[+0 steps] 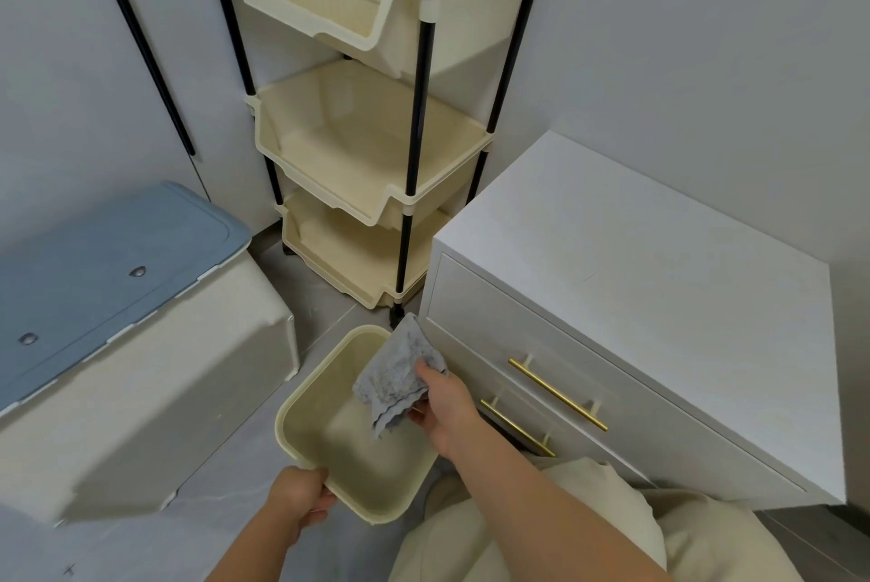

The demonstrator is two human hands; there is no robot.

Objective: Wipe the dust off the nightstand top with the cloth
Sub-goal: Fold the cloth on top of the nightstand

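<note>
The white nightstand (659,247) stands at the right, its flat top bare, with two drawers and gold bar handles on the front. A grey folded cloth (393,377) hangs from my right hand (445,407), which pinches it just above a cream plastic basin (301,412). My left hand (299,499) grips the basin's near rim and holds the basin over the floor, left of the nightstand's lower drawer. The cloth sits below the level of the nightstand top.
A cream three-tier trolley (372,144) with black posts stands behind the basin, against the wall. A white storage box with a blue lid (108,266) fills the left. My knees in cream trousers (588,534) are at the bottom right. Grey tile floor lies between.
</note>
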